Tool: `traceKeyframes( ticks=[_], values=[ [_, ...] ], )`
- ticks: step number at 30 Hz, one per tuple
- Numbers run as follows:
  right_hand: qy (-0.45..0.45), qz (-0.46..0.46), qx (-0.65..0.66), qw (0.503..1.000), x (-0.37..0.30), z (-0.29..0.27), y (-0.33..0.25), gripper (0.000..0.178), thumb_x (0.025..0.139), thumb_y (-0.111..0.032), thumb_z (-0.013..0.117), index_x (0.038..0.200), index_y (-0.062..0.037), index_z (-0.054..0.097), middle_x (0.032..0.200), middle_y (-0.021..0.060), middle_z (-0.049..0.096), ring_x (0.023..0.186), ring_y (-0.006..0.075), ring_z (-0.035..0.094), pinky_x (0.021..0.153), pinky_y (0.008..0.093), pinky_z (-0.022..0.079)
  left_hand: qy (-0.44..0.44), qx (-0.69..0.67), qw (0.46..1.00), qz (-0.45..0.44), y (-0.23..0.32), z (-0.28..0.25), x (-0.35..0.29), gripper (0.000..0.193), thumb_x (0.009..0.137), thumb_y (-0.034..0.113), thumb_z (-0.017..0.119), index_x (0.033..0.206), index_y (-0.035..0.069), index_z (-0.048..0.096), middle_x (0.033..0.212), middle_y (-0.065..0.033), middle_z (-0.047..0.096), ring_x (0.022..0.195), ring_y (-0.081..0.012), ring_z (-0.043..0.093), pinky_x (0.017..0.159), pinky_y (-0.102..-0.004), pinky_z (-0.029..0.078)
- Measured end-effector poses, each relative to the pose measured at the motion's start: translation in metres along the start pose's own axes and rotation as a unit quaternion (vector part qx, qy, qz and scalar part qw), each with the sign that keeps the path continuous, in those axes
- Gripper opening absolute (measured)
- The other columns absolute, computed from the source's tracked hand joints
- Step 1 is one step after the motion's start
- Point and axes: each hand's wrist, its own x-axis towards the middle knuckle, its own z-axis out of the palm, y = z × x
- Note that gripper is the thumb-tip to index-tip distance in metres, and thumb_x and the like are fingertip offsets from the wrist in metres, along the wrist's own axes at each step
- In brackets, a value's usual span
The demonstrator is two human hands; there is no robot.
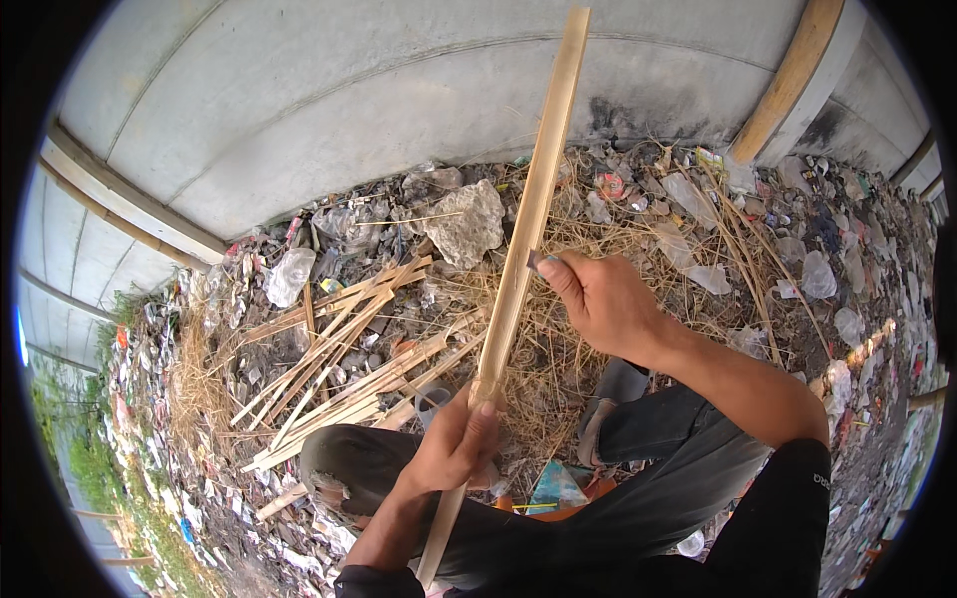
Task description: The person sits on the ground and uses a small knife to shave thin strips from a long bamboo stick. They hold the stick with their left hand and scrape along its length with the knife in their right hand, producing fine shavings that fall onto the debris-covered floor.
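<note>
A long split bamboo strip, its hollow inner face showing, runs up from beside my lap toward the wall. My left hand is closed around its lower part, thumb on top, above my knee. Higher up, my right hand is closed on a small dark blade, whose flat end meets the strip's right edge. Most of that blade and any handle are hidden in my fingers. Several cut bamboo strips lie in a loose pile to the left of my hands.
Straw-like shavings and litter cover the ground around my legs. A pale rock sits just left of the strip. Beyond stands a grey panel wall with a wooden post at right. Thin sticks lie to the right.
</note>
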Motion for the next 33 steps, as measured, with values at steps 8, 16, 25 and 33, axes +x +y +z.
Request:
traceKeyframes(
  ticks=[8, 16, 25, 33],
  values=[
    [0.038, -0.019, -0.061, 0.997, 0.008, -0.008, 0.005, 0.05, 0.111, -0.039, 0.05, 0.079, -0.0022, 0.062, 0.054, 0.0189, 0.058, 0.048, 0.0407, 0.062, 0.045, 0.0513, 0.045, -0.01, -0.014, 1.0, 0.001, 0.005, 0.005, 0.003, 0.029, 0.115, 0.031, 0.042, 0.119, 0.003, 0.048, 0.064, 0.005, 0.044, 0.049, -0.0047, 0.043, 0.046, -0.0237, 0.035],
    [0.018, 0.029, -0.035, 0.999, 0.014, -0.022, 0.003, 0.053, 0.112, -0.042, 0.045, 0.082, -0.0016, 0.063, 0.053, 0.0189, 0.057, 0.047, 0.0399, 0.06, 0.045, 0.0505, 0.046, -0.023, 0.006, 0.999, 0.028, -0.004, 0.003, 0.004, 0.029, 0.115, 0.031, 0.041, 0.119, 0.002, 0.046, 0.061, 0.0016, 0.043, 0.041, -0.0082, 0.04, 0.041, -0.0249, 0.033],
    [-0.004, 0.002, -0.045, 0.999, 0.007, -0.011, -0.001, 0.051, 0.111, -0.041, 0.048, 0.084, -0.001, 0.064, 0.052, 0.0172, 0.057, 0.044, 0.037, 0.06, 0.041, 0.0476, 0.044, -0.009, -0.007, 1.0, 0.023, 0.001, 0.006, 0.006, 0.029, 0.115, 0.032, 0.041, 0.12, 0.003, 0.046, 0.06, 0.0018, 0.043, 0.041, -0.0074, 0.039, 0.04, -0.0249, 0.031],
    [-0.006, 0.001, -0.073, 0.997, 0.0, -0.008, 0.001, 0.051, 0.111, -0.042, 0.047, 0.084, -0.0018, 0.064, 0.052, 0.0175, 0.057, 0.046, 0.039, 0.061, 0.045, 0.0499, 0.046, -0.008, -0.002, 0.999, 0.042, 0.001, 0.008, 0.014, 0.028, 0.115, 0.031, 0.04, 0.119, 0.004, 0.045, 0.06, 0.0029, 0.041, 0.04, -0.0071, 0.038, 0.04, -0.0244, 0.032]
  ],
)
